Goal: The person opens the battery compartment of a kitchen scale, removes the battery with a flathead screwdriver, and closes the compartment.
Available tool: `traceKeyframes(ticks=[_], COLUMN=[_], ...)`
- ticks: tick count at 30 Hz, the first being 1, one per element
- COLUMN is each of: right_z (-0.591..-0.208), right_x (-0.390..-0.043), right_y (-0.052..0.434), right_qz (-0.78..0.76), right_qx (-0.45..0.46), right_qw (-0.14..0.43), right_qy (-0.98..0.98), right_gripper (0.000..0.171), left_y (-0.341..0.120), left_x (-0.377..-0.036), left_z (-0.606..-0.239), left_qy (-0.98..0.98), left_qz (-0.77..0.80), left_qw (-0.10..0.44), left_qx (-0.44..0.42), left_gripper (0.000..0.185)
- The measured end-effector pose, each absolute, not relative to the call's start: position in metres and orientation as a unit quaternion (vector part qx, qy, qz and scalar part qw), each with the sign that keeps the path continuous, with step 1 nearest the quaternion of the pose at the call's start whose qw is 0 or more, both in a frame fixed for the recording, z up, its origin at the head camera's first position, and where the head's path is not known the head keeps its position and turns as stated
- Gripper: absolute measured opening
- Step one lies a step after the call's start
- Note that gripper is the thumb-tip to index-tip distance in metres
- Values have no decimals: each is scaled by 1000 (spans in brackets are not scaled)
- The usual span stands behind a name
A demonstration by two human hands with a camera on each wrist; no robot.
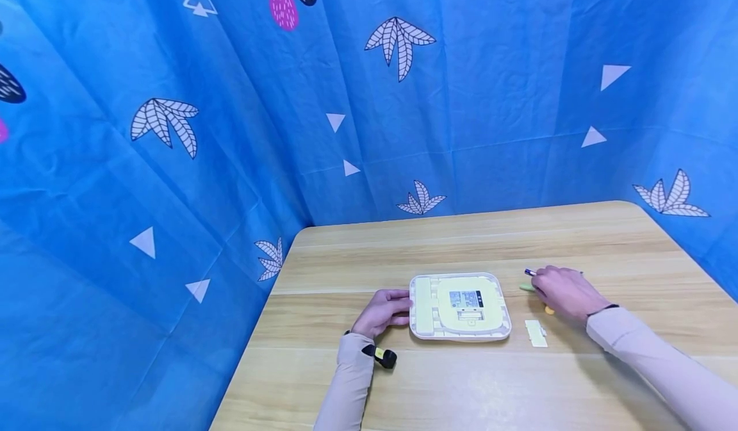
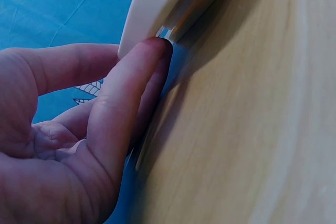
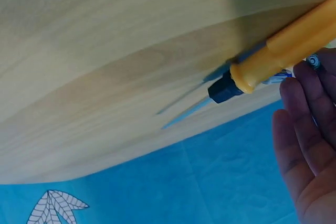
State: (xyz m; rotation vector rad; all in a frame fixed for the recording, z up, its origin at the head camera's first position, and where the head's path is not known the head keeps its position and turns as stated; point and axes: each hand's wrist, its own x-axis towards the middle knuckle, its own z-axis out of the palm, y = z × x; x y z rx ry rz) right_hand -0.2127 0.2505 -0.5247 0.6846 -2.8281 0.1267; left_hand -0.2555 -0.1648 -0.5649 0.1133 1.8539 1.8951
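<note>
A white square device point(image 1: 460, 306) lies flat on the wooden table point(image 1: 461, 380) with its label side up. My left hand point(image 1: 383, 309) rests at its left edge. In the left wrist view the thumb point(image 2: 131, 93) presses against the device's rim point(image 2: 163, 3) and the index finger reaches along it. My right hand point(image 1: 562, 290) lies over a few small tools to the right of the device. In the right wrist view its fingers point(image 3: 304, 145) are straight, beside an orange-handled screwdriver point(image 3: 283, 56) lying on the table point(image 3: 105, 51).
A small white cover piece point(image 1: 536, 333) lies on the table just right of the device. A blue-tipped tool point(image 1: 529, 271) and a green item point(image 1: 526, 287) poke out by my right hand. Blue patterned cloth point(image 1: 230, 130) hangs behind and to both sides.
</note>
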Motion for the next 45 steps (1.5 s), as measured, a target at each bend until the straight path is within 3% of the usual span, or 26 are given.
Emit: traceKeyframes(ticks=[14,37,45], right_z=[-531,-533,-528], right_x=[-224,-228,-224], right_y=[254,259,257], right_qz=[69,61,62], right_qx=[199,193,191], right_qw=[93,110,121], right_qy=[-973,-973,-972], right_gripper=[32,30,19], left_y=[-164,-164,-164], left_x=[-255,-255,-254], left_z=[-563,-563,-563], left_qy=[676,673,678], left_qz=[694,696,693], left_qw=[244,246,241], left_qx=[46,45,42], left_gripper=[47,48,47])
